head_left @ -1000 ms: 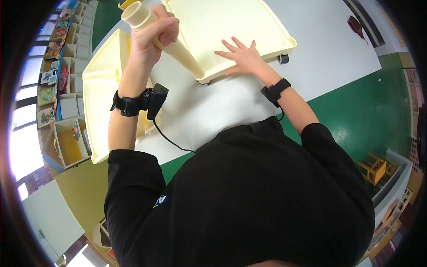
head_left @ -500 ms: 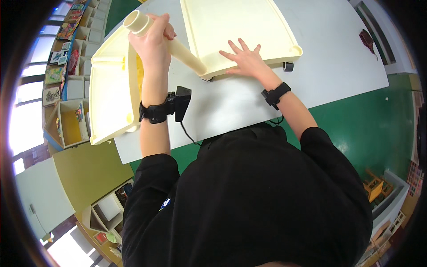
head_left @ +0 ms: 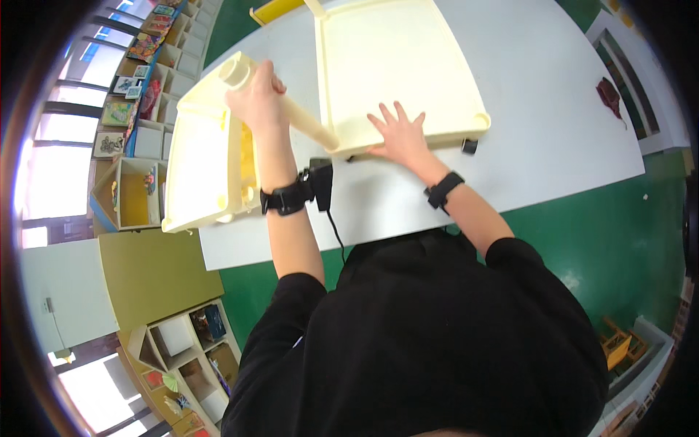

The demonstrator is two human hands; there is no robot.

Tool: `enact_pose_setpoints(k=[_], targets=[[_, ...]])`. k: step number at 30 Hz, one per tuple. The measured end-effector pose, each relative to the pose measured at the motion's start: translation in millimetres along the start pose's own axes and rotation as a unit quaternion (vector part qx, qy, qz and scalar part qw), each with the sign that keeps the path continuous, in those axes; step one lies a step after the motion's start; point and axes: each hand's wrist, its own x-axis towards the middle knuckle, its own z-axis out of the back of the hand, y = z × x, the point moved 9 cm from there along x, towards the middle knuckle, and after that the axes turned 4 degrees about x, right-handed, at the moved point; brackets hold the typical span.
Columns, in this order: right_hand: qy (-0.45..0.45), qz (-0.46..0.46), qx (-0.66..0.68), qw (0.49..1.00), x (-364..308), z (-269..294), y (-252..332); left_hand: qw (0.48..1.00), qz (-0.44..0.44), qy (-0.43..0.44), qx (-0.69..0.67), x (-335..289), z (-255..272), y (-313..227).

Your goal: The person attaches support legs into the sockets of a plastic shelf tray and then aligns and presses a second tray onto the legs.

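My left hand (head_left: 258, 103) is closed around the upper part of a cream plastic post (head_left: 309, 125), just below its narrower open end. Leaning in the picture, the post meets the near left corner of a cream plastic tray-like shelf (head_left: 397, 54) with raised edges. My right hand (head_left: 400, 138) lies on that shelf by its near edge, fingers spread. A black caster (head_left: 470, 146) shows under the shelf's near right corner. To the left of my left hand, a second cream tray-like panel (head_left: 196, 164) stands on its side, with something yellow (head_left: 248, 162) along it.
Everything rests on a white table (head_left: 546, 116) above a green floor (head_left: 582, 226). A dark red object (head_left: 609, 97) lies near the table's right side. Shelving (head_left: 149, 138) with pictures runs along the left. At the far edge is a yellow piece (head_left: 280, 10).
The whole view has shifted, so shelf and hands sit lower in the picture. My left hand still grips the post and my right hand stays spread on the shelf.
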Motion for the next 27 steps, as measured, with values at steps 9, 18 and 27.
enact_pose_setpoints(k=[9, 18, 27], targets=[[0.111, 0.019, 0.020, 0.993, -44, 0, 19, 0.980, 0.070, 0.182, -0.037, 7, -14, 14], [0.240, 0.060, 0.095, 0.964, -81, 59, -61, 0.897, 0.091, 0.404, -0.152, 34, -38, 33], [0.194, -0.006, 0.006, 0.981, -111, 59, -108, 0.913, 0.052, 0.400, -0.055, 72, -43, 50]])
